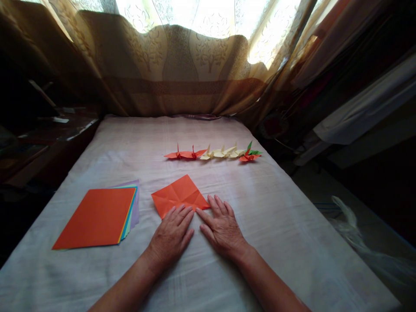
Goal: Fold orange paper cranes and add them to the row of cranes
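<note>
A creased orange paper square (pixel 179 194) lies on the white cloth-covered table (pixel 266 208) in front of me. My left hand (pixel 173 234) rests flat with fingers stretched, its fingertips on the paper's near edge. My right hand (pixel 222 226) lies flat beside it, fingers spread, fingertips touching the paper's near right corner. Neither hand holds anything.
A stack of coloured paper sheets (pixel 99 216), orange on top, lies to the left. A row of folded paper cranes (pixel 214 152) in orange, cream and green stands farther back. Curtains (pixel 182 69) hang behind the table; dark furniture (pixel 39 138) flanks the left side.
</note>
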Action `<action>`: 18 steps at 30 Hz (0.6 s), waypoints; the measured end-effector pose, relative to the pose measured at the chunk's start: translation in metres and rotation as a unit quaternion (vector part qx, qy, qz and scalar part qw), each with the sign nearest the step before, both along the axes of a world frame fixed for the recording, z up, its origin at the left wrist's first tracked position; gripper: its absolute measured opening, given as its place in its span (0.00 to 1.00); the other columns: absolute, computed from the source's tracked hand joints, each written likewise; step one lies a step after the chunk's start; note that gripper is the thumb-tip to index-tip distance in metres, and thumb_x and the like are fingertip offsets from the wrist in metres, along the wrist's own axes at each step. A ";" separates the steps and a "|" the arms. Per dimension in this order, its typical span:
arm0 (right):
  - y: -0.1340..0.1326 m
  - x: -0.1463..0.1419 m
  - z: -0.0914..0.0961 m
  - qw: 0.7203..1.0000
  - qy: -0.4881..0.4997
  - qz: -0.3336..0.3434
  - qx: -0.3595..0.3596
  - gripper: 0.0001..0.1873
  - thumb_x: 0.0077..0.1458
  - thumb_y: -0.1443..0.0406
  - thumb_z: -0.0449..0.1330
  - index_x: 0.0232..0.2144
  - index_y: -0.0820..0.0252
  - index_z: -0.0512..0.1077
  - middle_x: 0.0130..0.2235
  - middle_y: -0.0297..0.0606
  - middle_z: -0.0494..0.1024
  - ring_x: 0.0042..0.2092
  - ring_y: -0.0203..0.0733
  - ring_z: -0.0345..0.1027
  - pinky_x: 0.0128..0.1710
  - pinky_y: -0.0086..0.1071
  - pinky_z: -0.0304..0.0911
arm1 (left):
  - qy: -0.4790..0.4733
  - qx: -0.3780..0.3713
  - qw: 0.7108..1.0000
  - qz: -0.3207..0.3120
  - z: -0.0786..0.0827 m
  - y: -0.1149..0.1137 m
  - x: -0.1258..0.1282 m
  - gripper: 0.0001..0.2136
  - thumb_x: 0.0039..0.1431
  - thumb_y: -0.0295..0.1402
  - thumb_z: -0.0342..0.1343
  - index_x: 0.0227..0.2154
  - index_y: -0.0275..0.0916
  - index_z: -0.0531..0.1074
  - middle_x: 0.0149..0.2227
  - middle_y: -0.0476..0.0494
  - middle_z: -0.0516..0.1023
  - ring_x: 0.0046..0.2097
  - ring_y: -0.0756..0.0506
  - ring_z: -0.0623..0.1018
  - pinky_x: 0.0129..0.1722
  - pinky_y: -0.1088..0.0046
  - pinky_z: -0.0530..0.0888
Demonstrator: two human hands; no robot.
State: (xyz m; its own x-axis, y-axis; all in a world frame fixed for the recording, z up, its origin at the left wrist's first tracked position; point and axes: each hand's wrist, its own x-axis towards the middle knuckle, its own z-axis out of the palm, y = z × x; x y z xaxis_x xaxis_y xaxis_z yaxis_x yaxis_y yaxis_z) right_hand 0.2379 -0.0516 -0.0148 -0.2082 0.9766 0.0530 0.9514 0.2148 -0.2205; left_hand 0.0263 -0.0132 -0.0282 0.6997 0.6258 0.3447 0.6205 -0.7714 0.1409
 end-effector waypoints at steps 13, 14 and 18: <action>0.002 0.027 0.005 0.998 -0.030 -0.029 -0.044 0.29 0.62 0.50 0.54 0.63 0.41 0.58 0.69 0.43 0.46 0.69 0.56 0.37 0.64 0.53 0.39 | 0.016 -0.010 1.000 0.004 0.000 0.001 -0.001 0.20 0.67 0.38 0.47 0.58 0.36 0.66 0.59 0.37 0.70 0.60 0.38 0.69 0.59 0.55 0.68; 0.002 0.029 0.005 0.998 -0.033 -0.036 -0.049 0.29 0.62 0.50 0.54 0.63 0.42 0.58 0.69 0.43 0.46 0.69 0.56 0.37 0.64 0.53 0.39 | 0.017 -0.009 1.000 0.004 0.000 0.000 0.000 0.20 0.67 0.38 0.47 0.58 0.36 0.66 0.59 0.37 0.71 0.60 0.38 0.69 0.59 0.54 0.68; 0.001 0.030 0.008 0.995 -0.049 -0.062 -0.054 0.30 0.61 0.53 0.56 0.64 0.47 0.58 0.69 0.48 0.46 0.69 0.57 0.37 0.64 0.53 0.40 | 0.002 -0.007 1.000 0.007 -0.002 0.000 0.000 0.20 0.67 0.38 0.47 0.58 0.37 0.66 0.58 0.38 0.71 0.60 0.38 0.69 0.60 0.54 0.67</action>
